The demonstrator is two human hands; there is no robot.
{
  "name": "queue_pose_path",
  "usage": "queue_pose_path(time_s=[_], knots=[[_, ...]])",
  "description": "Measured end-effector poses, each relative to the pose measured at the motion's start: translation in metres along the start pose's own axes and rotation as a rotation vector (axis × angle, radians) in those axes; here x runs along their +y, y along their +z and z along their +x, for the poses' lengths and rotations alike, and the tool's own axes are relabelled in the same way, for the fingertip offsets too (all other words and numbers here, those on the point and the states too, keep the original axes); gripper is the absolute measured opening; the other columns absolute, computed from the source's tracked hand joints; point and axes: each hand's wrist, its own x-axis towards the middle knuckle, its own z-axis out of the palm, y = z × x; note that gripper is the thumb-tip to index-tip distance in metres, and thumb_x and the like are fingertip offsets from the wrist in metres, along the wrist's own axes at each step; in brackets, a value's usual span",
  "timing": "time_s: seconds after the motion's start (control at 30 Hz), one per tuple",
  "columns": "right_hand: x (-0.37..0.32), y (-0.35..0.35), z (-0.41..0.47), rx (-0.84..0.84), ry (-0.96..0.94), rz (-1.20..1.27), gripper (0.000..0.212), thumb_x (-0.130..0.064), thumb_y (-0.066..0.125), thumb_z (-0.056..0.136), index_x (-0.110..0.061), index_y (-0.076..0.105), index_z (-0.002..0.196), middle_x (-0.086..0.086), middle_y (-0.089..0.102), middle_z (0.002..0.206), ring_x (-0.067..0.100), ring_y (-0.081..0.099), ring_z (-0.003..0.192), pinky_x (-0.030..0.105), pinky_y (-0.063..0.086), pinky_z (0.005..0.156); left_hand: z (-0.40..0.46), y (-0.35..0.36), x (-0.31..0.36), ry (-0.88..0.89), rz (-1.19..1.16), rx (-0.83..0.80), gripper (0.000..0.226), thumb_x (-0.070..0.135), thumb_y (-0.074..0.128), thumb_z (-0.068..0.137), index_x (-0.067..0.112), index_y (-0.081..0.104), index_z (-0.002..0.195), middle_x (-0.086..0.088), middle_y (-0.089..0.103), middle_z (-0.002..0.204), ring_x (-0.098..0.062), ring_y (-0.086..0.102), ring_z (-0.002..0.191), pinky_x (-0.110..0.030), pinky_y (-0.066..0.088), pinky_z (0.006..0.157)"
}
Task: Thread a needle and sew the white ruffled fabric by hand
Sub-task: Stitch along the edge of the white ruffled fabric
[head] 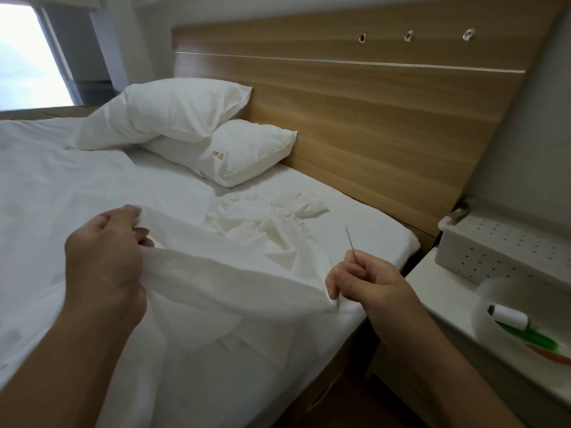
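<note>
- Now your right hand (pixel 367 284) pinches the needle (pixel 351 244), tip pointing up and far.
- Your left hand (pixel 106 257) grips the fabric (pixel 222 282), stretched left of the needle, its corner touching your right fingers.

You cannot see any thread at the needle (pixel 351 244); its eye is too small to make out. Your left hand (pixel 105 257) covers part of the fabric (pixel 222 273) it grips. The gold lettering on the pillow (pixel 247 152) is too small to read. The bowl (pixel 506 316) is blurred, and the frame's edge cuts off its contents.
</note>
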Motion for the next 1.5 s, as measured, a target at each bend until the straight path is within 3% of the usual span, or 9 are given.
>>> queue_pose_path(time_s=[0.17, 0.33, 0.73, 0.9, 1.0, 1.1, 1.27, 1.4, 1.5], knots=[[0.002, 0.004, -0.003, -0.051, -0.026, -0.264, 0.023, -0.004, 0.071, 0.089, -0.009, 0.05, 0.082, -0.004, 0.072, 0.088, 0.028, 0.056, 0.076, 0.045, 0.054, 0.072, 0.002, 0.0, -0.001, 0.012, -0.021, 0.007, 0.031, 0.021, 0.07, 0.098, 0.022, 0.063, 0.068, 0.016, 0.05, 0.045, -0.002, 0.044, 0.042, -0.026, 0.036, 0.057], [0.011, 0.013, -0.004, -0.236, -0.072, -0.569, 0.048, -0.009, 0.071, 0.089, -0.051, 0.048, 0.081, -0.025, 0.067, 0.109, 0.003, 0.061, 0.096, 0.025, 0.056, 0.081, 0.007, -0.004, -0.004, 0.02, -0.019, 0.017, 0.025, 0.023, 0.07, 0.098, 0.022, 0.068, 0.073, 0.013, 0.053, 0.051, -0.005, 0.046, 0.046, -0.025, 0.041, 0.058], [0.053, 0.033, 0.006, -0.184, -0.058, -0.887, 0.025, -0.03, 0.067, 0.089, -0.031, 0.044, 0.079, -0.012, 0.06, 0.091, 0.009, 0.054, 0.085, 0.037, 0.054, 0.079, 0.027, -0.017, -0.016, 0.099, 0.035, -0.013, 0.013, 0.023, 0.067, 0.095, 0.024, 0.064, 0.083, 0.006, 0.056, 0.071, -0.005, 0.052, 0.055, -0.027, 0.047, 0.061], [0.041, 0.023, 0.005, 0.035, -0.08, -0.644, 0.025, -0.018, 0.073, 0.089, -0.022, 0.052, 0.075, -0.007, 0.058, 0.073, 0.011, 0.055, 0.07, 0.031, 0.05, 0.062, 0.049, -0.027, -0.022, 0.072, 0.039, 0.013, 0.018, 0.032, 0.073, 0.089, 0.019, 0.067, 0.101, 0.004, 0.058, 0.074, -0.011, 0.055, 0.057, -0.031, 0.05, 0.066], [0.024, 0.006, 0.009, 0.346, -0.002, -0.22, 0.026, 0.001, 0.073, 0.083, -0.001, 0.05, 0.072, 0.016, 0.058, 0.072, 0.026, 0.059, 0.072, 0.042, 0.051, 0.068, 0.059, -0.029, -0.025, 0.056, 0.041, 0.021, 0.023, 0.036, 0.077, 0.084, 0.019, 0.07, 0.097, 0.0, 0.06, 0.075, -0.015, 0.056, 0.059, -0.036, 0.051, 0.068], [0.004, -0.007, 0.012, 0.483, -0.02, 0.017, 0.038, 0.007, 0.073, 0.081, -0.011, 0.047, 0.06, 0.023, 0.06, 0.076, 0.029, 0.063, 0.081, 0.03, 0.05, 0.078, 0.054, -0.025, -0.027, 0.092, 0.075, 0.006, 0.014, 0.035, 0.071, 0.087, 0.023, 0.066, 0.084, 0.002, 0.057, 0.069, -0.014, 0.052, 0.057, -0.034, 0.047, 0.067], [-0.026, -0.016, 0.008, 0.56, -0.215, 0.138, 0.043, 0.011, 0.07, 0.079, -0.008, 0.036, 0.063, 0.009, 0.068, 0.077, 0.017, 0.066, 0.081, 0.022, 0.052, 0.08, 0.059, -0.024, -0.025, 0.089, 0.074, -0.018, 0.02, 0.042, 0.078, 0.083, 0.024, 0.071, 0.09, 0.001, 0.06, 0.075, -0.016, 0.056, 0.061, -0.038, 0.049, 0.068], [-0.047, -0.032, 0.005, 0.546, -0.325, 0.251, 0.043, 0.007, 0.069, 0.078, -0.016, 0.038, 0.06, 0.009, 0.068, 0.082, 0.024, 0.064, 0.089, 0.043, 0.051, 0.096, 0.067, -0.025, -0.025, 0.081, 0.079, -0.034, 0.027, 0.048, 0.081, 0.08, 0.027, 0.076, 0.096, 0.003, 0.066, 0.081, -0.018, 0.06, 0.069, -0.04, 0.053, 0.071], [-0.054, -0.037, 0.003, 0.526, -0.406, 0.199, 0.046, 0.003, 0.071, 0.081, -0.022, 0.037, 0.062, 0.006, 0.068, 0.085, 0.023, 0.064, 0.088, 0.039, 0.053, 0.092, 0.068, -0.026, -0.023, 0.088, 0.078, -0.032, 0.028, 0.049, 0.082, 0.079, 0.026, 0.076, 0.095, 0.004, 0.067, 0.081, -0.018, 0.062, 0.07, -0.038, 0.054, 0.071]])
